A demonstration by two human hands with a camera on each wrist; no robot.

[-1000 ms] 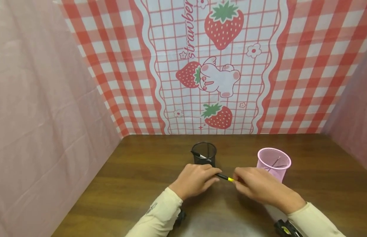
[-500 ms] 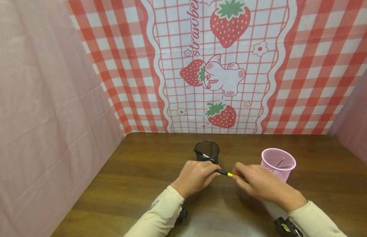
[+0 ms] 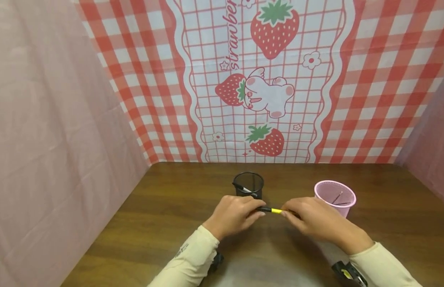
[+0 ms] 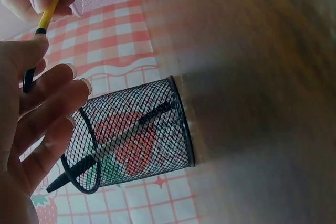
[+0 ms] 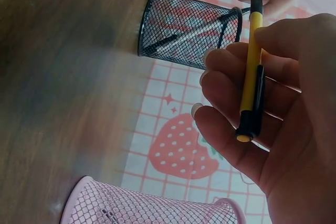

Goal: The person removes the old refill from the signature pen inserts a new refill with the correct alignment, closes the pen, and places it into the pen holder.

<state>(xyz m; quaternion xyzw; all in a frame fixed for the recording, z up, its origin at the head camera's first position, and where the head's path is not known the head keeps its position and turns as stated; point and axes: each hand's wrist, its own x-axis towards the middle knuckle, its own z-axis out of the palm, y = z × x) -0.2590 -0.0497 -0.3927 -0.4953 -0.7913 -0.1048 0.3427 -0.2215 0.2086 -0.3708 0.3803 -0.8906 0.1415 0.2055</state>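
Note:
Between my two hands, above the table, a yellow and black pen [image 3: 276,211] lies almost level. My left hand [image 3: 236,217] pinches its black front end between thumb and finger; the other fingers are loosely bent in the left wrist view. My right hand [image 3: 311,221] pinches the yellow barrel. In the right wrist view the pen's black clip and its rear end with a yellow button lie over the right palm. Just behind my left hand stands a black mesh pen cup [image 4: 157,156], holding a black and white marker [image 4: 79,167] that leans out over the rim.
Behind my right hand is a pink mesh pen cup [image 3: 316,189] with thin dark sticks [image 3: 337,197] in it. The brown wooden table [image 3: 178,199] ends at a red and white strawberry cloth [image 3: 265,91]. A pink curtain [image 3: 64,139] hangs at the left.
More of the yellow barrel shows between my hands, and less of the black part. The pen has turned closer to level. Both hands keep their pinch.

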